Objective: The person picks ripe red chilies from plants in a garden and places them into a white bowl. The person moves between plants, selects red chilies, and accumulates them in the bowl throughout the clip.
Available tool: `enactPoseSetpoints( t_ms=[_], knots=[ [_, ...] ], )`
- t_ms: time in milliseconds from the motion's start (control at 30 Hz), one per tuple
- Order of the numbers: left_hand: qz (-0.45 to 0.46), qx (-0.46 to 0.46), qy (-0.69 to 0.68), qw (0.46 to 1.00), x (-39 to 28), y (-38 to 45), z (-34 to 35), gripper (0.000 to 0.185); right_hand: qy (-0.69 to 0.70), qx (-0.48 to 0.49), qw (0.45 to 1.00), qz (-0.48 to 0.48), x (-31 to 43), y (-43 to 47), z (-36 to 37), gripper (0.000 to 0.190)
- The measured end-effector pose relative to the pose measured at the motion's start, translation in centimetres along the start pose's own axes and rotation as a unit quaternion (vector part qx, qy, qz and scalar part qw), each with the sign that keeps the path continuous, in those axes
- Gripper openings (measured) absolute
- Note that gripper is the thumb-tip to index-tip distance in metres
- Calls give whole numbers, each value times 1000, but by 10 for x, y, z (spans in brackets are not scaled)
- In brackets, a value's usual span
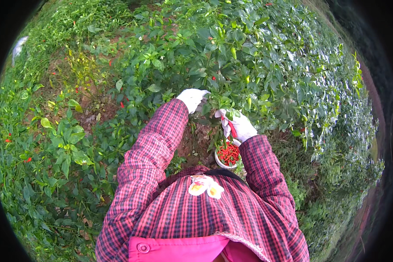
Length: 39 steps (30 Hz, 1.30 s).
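Observation:
My left hand (192, 100), in a white glove, reaches into the leaves of a chili pepper plant (183, 65). Its fingers are bent and partly hidden by foliage, so what they touch does not show. To its right, my right hand (240, 126), gloved alike, has a long red chili pepper (232, 128) between its fingers and palm. Green leaves cover part of its fingertips. Just below this hand, a white bucket (220, 162) stands on the ground and holds many red chili peppers (228, 154).
Dense chili plants surround me, with green peppers (233, 53) hanging ahead and scattered red ones (122, 104) at the left. Bare soil (196, 144) shows between the plants. Low weeds (294, 160) grow to the right. A pale object (19, 47) is at the far left.

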<state>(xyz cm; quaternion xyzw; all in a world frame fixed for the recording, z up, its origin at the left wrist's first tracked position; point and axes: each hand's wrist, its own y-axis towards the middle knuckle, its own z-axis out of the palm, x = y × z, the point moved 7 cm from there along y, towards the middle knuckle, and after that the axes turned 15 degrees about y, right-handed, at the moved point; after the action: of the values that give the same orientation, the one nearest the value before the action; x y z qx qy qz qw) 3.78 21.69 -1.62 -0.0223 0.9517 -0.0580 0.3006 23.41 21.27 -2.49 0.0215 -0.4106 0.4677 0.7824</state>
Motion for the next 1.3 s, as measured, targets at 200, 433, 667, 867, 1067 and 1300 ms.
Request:
enactPoseSetpoints(
  t_ms=[200, 433, 667, 867, 1067, 1300],
  knots=[
    [-56, 20, 35, 998, 22, -9, -30, 31, -21, 43, 999, 10, 2, 18, 5, 24],
    [-28, 11, 93, 995, 7, -4, -36, 39, 18, 11, 995, -93, 28, 16, 40, 29],
    [-8, 37, 178, 983, -22, 0, -22, 43, -124, -85, 980, -133, 43, 26, 64, 40],
    [-5, -7, 247, 969, -32, -2, -16, 40, -152, -73, 980, -105, 46, 52, 68, 41],
    [-46, 95, 245, 964, -8, -32, -20, 43, -63, 8, 998, -24, 41, 27, 45, 39],
    [-55, -283, 275, 917, -82, -66, -91, 33, 3, 0, 1000, 3, 20, 5, 18, 40]
  ],
)
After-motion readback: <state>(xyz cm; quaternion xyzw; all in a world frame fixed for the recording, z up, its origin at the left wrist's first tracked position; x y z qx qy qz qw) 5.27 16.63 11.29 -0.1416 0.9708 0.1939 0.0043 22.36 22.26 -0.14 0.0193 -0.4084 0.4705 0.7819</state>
